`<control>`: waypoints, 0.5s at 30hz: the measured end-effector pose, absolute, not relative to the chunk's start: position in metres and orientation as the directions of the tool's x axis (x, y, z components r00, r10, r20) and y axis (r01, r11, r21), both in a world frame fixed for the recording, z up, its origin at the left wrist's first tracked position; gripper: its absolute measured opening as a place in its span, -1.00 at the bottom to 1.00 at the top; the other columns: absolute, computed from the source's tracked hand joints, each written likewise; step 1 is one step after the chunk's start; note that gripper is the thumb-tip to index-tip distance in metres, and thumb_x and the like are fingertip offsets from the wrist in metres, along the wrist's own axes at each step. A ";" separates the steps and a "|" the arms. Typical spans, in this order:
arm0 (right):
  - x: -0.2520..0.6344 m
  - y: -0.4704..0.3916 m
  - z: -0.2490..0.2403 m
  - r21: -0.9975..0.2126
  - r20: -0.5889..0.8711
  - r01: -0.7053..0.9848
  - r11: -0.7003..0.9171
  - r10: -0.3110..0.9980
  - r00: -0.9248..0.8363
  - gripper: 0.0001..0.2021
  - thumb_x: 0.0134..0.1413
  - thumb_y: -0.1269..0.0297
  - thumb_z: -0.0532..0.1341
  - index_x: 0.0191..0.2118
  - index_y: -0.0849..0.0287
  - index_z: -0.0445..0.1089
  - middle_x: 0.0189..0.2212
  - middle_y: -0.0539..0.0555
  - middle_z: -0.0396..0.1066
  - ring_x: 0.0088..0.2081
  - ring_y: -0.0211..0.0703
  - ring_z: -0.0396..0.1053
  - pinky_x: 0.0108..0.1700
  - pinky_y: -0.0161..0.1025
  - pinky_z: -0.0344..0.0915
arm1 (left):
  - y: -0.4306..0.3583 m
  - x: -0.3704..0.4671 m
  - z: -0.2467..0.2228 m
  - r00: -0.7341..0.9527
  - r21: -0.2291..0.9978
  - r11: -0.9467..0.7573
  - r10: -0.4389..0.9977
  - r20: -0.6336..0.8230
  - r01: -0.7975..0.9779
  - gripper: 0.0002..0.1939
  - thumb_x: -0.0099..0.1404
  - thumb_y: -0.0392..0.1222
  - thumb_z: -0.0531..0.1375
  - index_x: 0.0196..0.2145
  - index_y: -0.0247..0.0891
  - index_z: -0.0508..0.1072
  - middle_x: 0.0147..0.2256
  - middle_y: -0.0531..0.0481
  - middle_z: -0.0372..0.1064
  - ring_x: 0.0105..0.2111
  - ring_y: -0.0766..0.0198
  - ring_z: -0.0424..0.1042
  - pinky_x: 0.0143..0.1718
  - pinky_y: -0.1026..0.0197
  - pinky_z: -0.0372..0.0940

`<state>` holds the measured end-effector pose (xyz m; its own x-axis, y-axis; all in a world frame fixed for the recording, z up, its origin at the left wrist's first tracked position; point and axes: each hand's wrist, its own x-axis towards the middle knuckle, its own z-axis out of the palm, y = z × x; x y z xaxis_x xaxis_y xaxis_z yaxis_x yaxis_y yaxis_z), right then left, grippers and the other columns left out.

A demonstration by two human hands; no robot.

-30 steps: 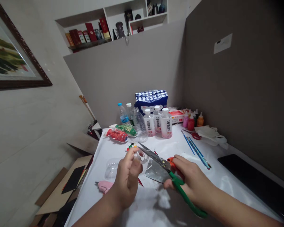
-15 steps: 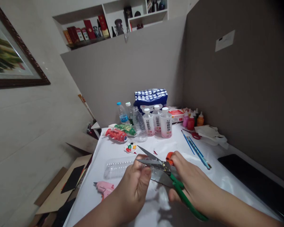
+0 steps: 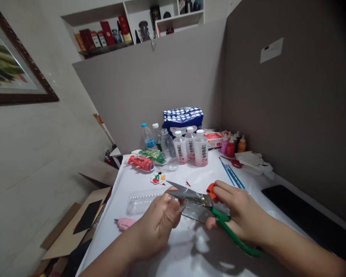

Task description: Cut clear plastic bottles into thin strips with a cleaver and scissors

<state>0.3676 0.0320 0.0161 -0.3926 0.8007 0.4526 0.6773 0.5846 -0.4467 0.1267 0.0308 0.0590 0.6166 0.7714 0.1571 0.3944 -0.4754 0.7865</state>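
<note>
My left hand (image 3: 160,223) is closed, with a small clear plastic piece (image 3: 182,204) pinched between thumb and fingers; its exact shape is hard to make out. My right hand (image 3: 238,209) grips a pair of scissors (image 3: 192,197) with one orange and one green handle. Their blades point left, slightly apart, and reach over the left fingertips at the plastic. Behind the left hand, a clear ribbed plastic bottle (image 3: 140,203) lies on its side, partly hidden. Beneath the scissors is a see-through sheet-like piece (image 3: 200,213) with a dark edge.
A pink glue gun (image 3: 126,223) lies left, partly covered by my forearm. Further back stand labelled bottles (image 3: 201,149), a clear bottle (image 3: 169,154), red and green fish crafts (image 3: 141,163) and a paint palette (image 3: 157,178). Brushes (image 3: 233,175), red-handled scissors (image 3: 235,164) and paint bottles (image 3: 230,147) are right.
The scissors and my right hand have shifted slightly right, and the blades have come closer together. My left hand has turned a little, showing more of the clear plastic piece.
</note>
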 end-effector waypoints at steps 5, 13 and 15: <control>0.361 0.031 0.013 -0.548 0.445 0.599 0.584 0.810 -0.382 -0.62 -0.05 -0.07 0.28 -0.42 0.12 0.18 -0.44 0.02 0.22 -0.44 -0.18 0.18 -0.40 -0.24 0.11 | 0.032 0.130 0.060 0.523 0.863 -0.408 0.826 0.210 0.299 -0.61 0.40 0.14 -0.15 -0.37 -0.21 0.15 -0.54 0.14 0.00 -0.55 0.35 0.00 -0.52 0.27 -0.01; 0.333 0.024 -0.001 -0.762 0.241 0.545 0.350 0.934 -0.263 -0.60 -0.08 -0.05 0.32 -0.47 0.10 0.13 -0.47 -0.04 0.22 -0.44 -0.18 0.18 -0.39 -0.25 0.09 | 0.030 0.142 0.054 0.315 0.833 -0.408 0.900 0.300 0.373 -0.66 0.40 0.09 -0.11 -0.12 -0.22 0.21 -0.48 0.09 0.20 -0.49 0.32 0.16 -0.41 0.27 0.12; 0.333 0.023 -0.001 -0.758 0.215 0.556 0.341 0.936 -0.280 -0.62 -0.09 0.01 0.34 -0.44 0.09 0.14 -0.44 -0.04 0.24 -0.42 -0.17 0.20 -0.38 -0.24 0.11 | 0.029 0.142 0.055 0.312 0.810 -0.407 0.904 0.292 0.422 -0.68 0.42 0.06 -0.11 -0.10 -0.22 0.21 -0.39 0.03 0.27 -0.42 0.28 0.23 -0.33 0.23 0.18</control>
<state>0.3330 0.0227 -0.0011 -0.2800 0.9356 0.2149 0.5563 0.3406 -0.7580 0.1417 0.0288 0.0546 0.3122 0.9041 0.2917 0.4216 -0.4070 0.8103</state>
